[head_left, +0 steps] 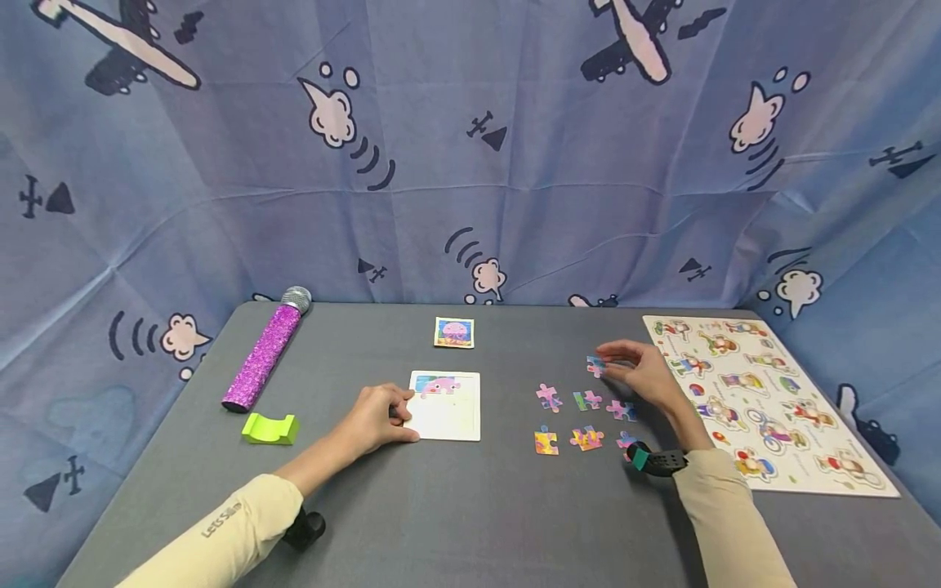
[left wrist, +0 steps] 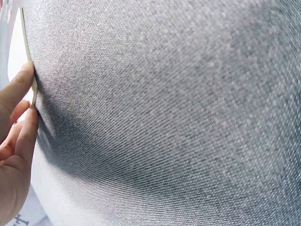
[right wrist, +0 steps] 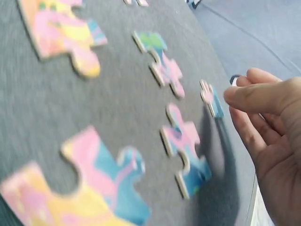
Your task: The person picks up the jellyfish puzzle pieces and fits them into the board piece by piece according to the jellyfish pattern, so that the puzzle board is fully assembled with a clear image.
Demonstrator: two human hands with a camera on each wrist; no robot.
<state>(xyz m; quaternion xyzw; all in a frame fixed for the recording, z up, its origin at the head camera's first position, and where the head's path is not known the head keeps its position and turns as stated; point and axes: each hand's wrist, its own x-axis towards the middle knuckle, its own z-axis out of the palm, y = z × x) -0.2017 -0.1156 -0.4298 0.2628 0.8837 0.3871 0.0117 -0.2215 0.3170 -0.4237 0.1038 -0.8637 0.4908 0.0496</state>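
A white square puzzle board (head_left: 450, 418) lies on the table, with a strip of pink-and-blue pieces (head_left: 439, 385) in its upper left part. My left hand (head_left: 382, 415) holds it at the left side, thumb by the lower left corner and index finger higher up; in the left wrist view, fingertips (left wrist: 29, 68) touch the board's edge (left wrist: 19, 47). On the right, my right hand (head_left: 638, 371) reaches over a small blue-and-pink jigsaw piece (head_left: 594, 367). The right wrist view shows this piece (right wrist: 211, 99) just beside the fingertips, with a gap between thumb and piece.
Several loose jigsaw pieces (head_left: 586, 438) lie between the board and my right arm. Behind the board is a small jellyfish picture card (head_left: 454, 333). A purple glitter microphone (head_left: 265, 351) and a lime-green block (head_left: 269, 429) lie left. A large picture board (head_left: 779, 408) lies right.
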